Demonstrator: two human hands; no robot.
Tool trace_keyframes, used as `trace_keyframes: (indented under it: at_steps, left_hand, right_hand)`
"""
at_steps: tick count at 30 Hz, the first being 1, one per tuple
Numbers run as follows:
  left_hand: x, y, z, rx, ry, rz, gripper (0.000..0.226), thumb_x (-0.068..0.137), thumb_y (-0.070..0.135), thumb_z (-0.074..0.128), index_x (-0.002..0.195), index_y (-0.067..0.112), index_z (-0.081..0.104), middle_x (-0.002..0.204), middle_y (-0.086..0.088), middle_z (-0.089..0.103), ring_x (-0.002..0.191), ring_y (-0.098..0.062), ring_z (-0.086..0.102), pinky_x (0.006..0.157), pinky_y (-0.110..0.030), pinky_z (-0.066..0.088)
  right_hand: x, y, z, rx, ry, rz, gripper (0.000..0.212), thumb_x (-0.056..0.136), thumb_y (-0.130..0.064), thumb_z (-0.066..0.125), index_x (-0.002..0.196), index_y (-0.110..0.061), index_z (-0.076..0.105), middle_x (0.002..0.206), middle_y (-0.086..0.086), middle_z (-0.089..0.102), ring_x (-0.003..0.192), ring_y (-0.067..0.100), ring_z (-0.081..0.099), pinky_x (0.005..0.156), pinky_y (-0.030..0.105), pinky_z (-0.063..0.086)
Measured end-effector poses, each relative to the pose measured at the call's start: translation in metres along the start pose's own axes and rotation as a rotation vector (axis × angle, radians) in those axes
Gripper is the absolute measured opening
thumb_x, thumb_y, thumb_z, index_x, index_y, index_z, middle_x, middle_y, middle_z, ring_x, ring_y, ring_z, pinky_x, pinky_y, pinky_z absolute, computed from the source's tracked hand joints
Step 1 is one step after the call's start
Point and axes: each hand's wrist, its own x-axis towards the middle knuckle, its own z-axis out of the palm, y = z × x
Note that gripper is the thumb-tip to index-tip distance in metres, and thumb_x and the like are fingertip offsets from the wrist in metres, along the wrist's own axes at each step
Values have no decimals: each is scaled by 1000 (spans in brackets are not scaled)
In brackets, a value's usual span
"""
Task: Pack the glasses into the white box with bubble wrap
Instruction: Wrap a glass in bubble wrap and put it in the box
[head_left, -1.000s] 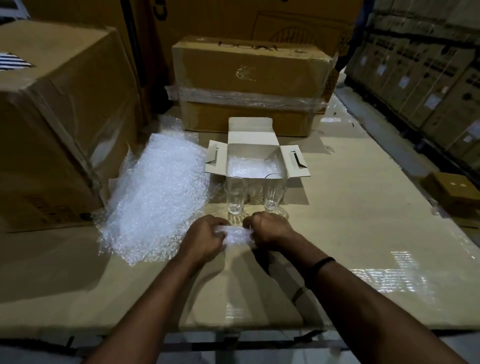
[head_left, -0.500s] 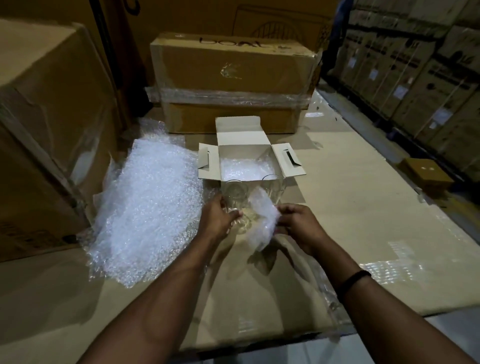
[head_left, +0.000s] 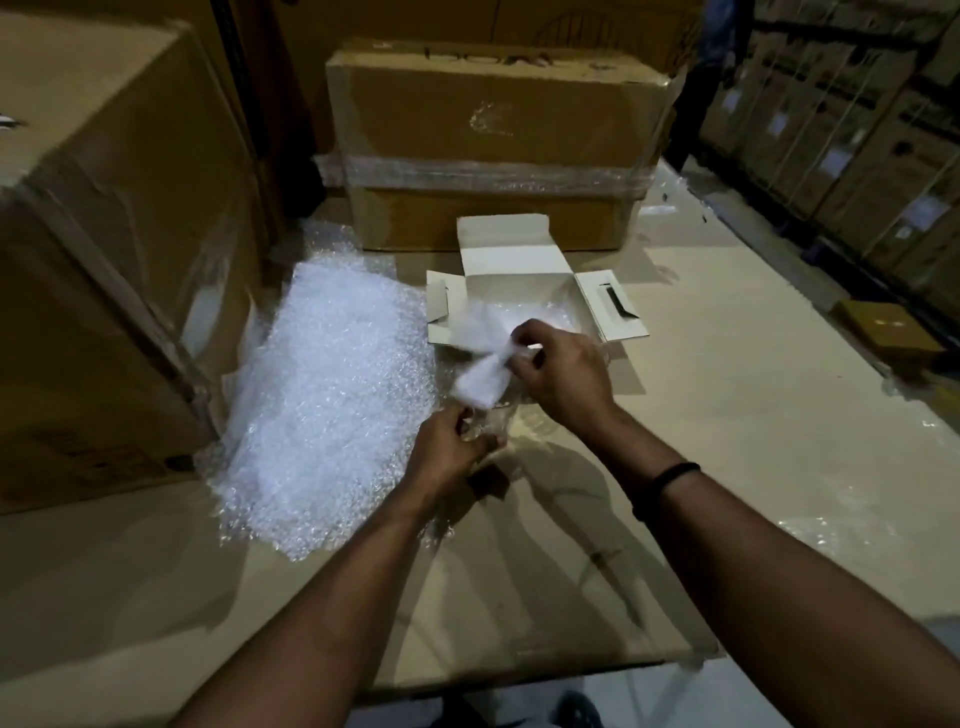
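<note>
A small white box (head_left: 511, 260) stands open in the middle of the table, flaps spread, with bubble wrap lining its bottom. In front of it my left hand (head_left: 449, 452) grips a clear glass (head_left: 493, 423) by its lower part. My right hand (head_left: 563, 371) pinches a small piece of bubble wrap (head_left: 480, 358) just above the glass, in front of the box's left side. The piece hangs blurred between hand and glass. A second glass behind my right hand is hidden.
A big heap of bubble wrap (head_left: 322, 395) lies left of the box. Large cardboard cartons stand at the left (head_left: 114, 260) and behind the box (head_left: 493, 145). Stacked cartons line the right aisle; a small brown box (head_left: 883, 332) sits on the floor there.
My left hand took hold of a glass and drew it toward me. My right hand carried the small bubble wrap piece up and forward, above the glass.
</note>
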Motion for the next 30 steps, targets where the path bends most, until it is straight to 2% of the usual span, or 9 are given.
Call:
trace_keyframes:
  at_steps: [2, 5, 7, 12, 15, 18, 22, 27, 30]
  left_hand:
    - [-1, 0, 1, -18, -1, -39, 25, 71, 33, 82, 86, 19, 67, 77, 5, 71, 71, -11, 69, 65, -32, 57]
    - [-2, 2, -1, 47, 22, 2, 24, 73, 31, 83, 84, 22, 63, 75, 13, 63, 67, 2, 58, 54, -7, 39]
    - [-1, 3, -1, 71, 42, 28, 26, 73, 34, 83, 86, 21, 64, 78, 9, 64, 70, -4, 59, 53, -8, 36]
    - [1, -3, 2, 74, 36, 39, 29, 72, 34, 84, 91, 24, 65, 83, 2, 67, 76, -17, 62, 68, -33, 50]
    - [1, -4, 2, 79, 44, 58, 31, 72, 36, 84, 92, 23, 64, 79, 4, 66, 73, -17, 61, 67, -34, 49]
    - [1, -3, 2, 66, 52, 71, 30, 71, 33, 85, 88, 28, 61, 77, 15, 61, 70, -5, 56, 65, -27, 45]
    - [1, -3, 4, 33, 58, 30, 36, 68, 35, 87, 95, 31, 63, 90, 5, 69, 84, -12, 64, 75, -30, 52]
    - [1, -5, 4, -6, 43, 13, 47, 60, 48, 83, 101, 33, 68, 94, 2, 73, 87, -22, 68, 77, -45, 56]
    - [0, -3, 3, -12, 43, 18, 55, 59, 48, 84, 110, 36, 66, 99, 7, 73, 92, -18, 68, 82, -46, 55]
  right_hand:
    - [3, 1, 2, -186, -96, -196, 16, 87, -21, 65, 101, -20, 72, 108, 2, 67, 93, 26, 61, 69, 33, 47]
    - [11, -1, -4, -350, -190, -463, 19, 83, -11, 65, 98, -17, 76, 109, 5, 67, 88, 28, 57, 67, 33, 43]
    - [17, -4, -7, -438, -288, -553, 25, 81, -9, 64, 100, -20, 75, 110, 1, 69, 89, 24, 55, 71, 34, 46]
    - [17, -19, -13, -633, -617, -498, 30, 90, -14, 48, 111, -19, 68, 109, 2, 66, 100, 20, 49, 72, 33, 32]
    - [16, -20, -16, -600, -475, -529, 28, 84, -15, 52, 106, -20, 69, 104, 2, 69, 96, 22, 54, 76, 36, 37]
    - [15, -17, -14, -414, -327, -511, 43, 77, -13, 56, 118, -25, 62, 121, -2, 65, 103, 24, 53, 82, 36, 38]
    - [6, -13, -15, -443, -458, -640, 39, 89, -24, 44, 125, -31, 59, 128, -8, 59, 107, 21, 45, 80, 37, 31]
    - [16, -14, -21, -561, -534, -585, 34, 88, -15, 48, 113, -28, 66, 116, -6, 67, 105, 19, 46, 85, 39, 34]
    - [18, -16, -26, -687, -677, -526, 34, 92, -14, 46, 119, -26, 63, 117, -1, 66, 115, 21, 46, 93, 41, 34]
